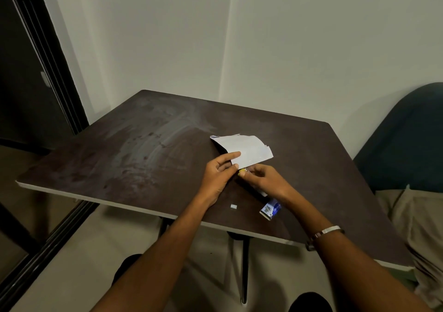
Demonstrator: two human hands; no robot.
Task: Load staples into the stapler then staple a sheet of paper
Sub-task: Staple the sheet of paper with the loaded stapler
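Observation:
A folded white sheet of paper is lifted a little off the dark table. My left hand pinches its near corner between thumb and forefinger. My right hand is closed around a small stapler, of which only a yellowish tip shows at the paper's near edge; the rest is hidden in the hand. A short strip of staples lies on the table near the front edge. Beside it, partly under my right wrist, lies a blue and white staple box.
The table stands in a corner against white walls. A dark blue chair back and a seated person's beige trousers are at the right. A dark door frame runs along the left. My right wrist wears a metal bracelet.

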